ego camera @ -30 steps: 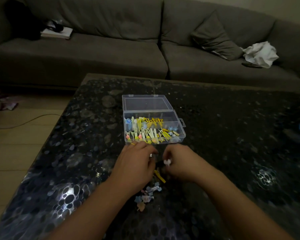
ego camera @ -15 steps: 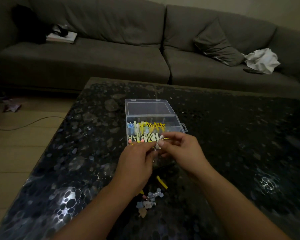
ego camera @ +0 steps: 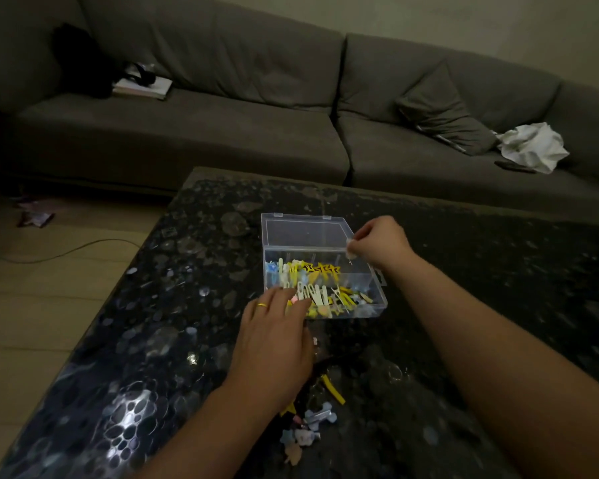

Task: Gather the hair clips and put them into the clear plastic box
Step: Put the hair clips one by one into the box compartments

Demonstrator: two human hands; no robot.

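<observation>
- Sitting on the dark patterned table [ego camera: 153, 340], the clear plastic box [ego camera: 377, 299] has its lid [ego camera: 305, 229] folded flat behind it, on the far side from both hands.
- Inside the box lie many hair clips [ego camera: 312, 288], mostly yellow and white, with a few blue ones at the left end; they crowd the part nearest the left hand's fingertips, while the stretch of box below the right hand's fingers looks less filled.
- The left hand [ego camera: 274, 337] lies palm down with its fingers fairly straight and close together, the tips touching the box's near left corner and the clips there; a gold ring [ego camera: 262, 305] sits on one finger.
- The right hand [ego camera: 381, 243] hovers over the box's far right corner, its fingers curled together and pinching a small pale hair clip [ego camera: 350, 248] that hangs just above the box.
- Behind the left wrist, well away from the fingertips, a loose pile of clips [ego camera: 308, 426] remains on the table, with a yellow clip [ego camera: 334, 388] beside it; the left forearm covers part of this pile.
- Beyond both hands stands a grey sofa [ego camera: 222, 133] with a cushion [ego camera: 443, 112], a crumpled white cloth [ego camera: 533, 146] and a book [ego camera: 142, 88] on it.
</observation>
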